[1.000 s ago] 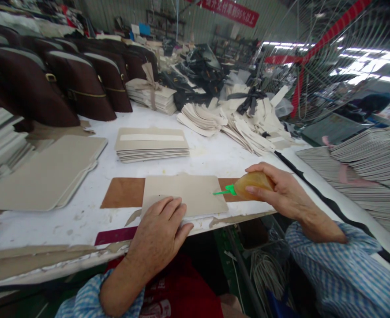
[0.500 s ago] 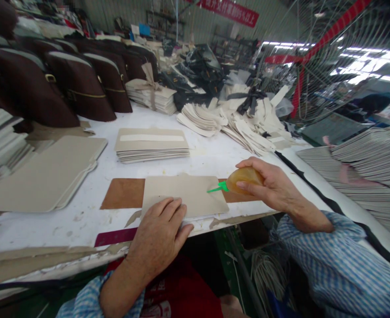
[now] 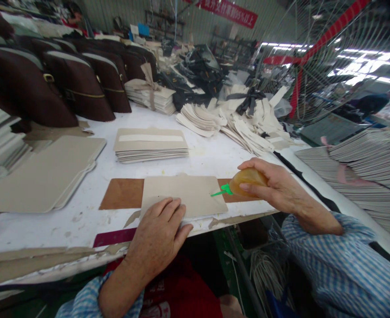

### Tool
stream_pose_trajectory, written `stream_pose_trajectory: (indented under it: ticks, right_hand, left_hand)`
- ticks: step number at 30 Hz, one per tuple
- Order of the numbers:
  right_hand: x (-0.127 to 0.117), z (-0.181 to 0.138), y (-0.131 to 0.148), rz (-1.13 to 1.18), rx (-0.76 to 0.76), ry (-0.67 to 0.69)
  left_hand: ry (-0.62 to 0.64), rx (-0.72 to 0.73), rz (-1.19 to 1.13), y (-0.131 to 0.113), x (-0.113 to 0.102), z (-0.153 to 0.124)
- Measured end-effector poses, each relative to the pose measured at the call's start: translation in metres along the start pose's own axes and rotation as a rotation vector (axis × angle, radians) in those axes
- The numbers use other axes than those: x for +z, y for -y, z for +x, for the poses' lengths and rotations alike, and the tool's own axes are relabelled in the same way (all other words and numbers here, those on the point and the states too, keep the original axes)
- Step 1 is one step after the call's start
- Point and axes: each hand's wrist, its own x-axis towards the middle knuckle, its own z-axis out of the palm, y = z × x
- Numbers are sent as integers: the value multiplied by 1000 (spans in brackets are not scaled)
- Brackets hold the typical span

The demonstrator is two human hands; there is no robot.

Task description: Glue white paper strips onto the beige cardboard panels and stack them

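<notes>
My right hand is closed around a soft amber glue bottle. Its green nozzle points left and touches the right edge of a beige card panel. That panel lies on a brown sheet near the front edge of the white table. My left hand lies flat with fingers together on the panel's near left corner, pressing it down.
A stack of beige panels sits behind the work. Larger beige boards lie at the left, dark brown bags stand along the back left. Loose cut pieces pile up at the back right, and a striped stack fills the right.
The glue bottle moved left along the panel's right edge, then back a little to the right. My left hand has stayed in place.
</notes>
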Motion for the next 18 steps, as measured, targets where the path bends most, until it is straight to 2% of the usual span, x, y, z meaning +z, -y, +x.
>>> stream_pose_trajectory:
  ticks: [15, 18]
  right_hand:
    - [16, -1, -6, 102, 34, -62]
    - [21, -4, -9, 181, 102, -92]
  left_hand:
    - [-6, 2, 5, 0, 1, 0]
    - [-3, -11, 4, -1, 3, 0]
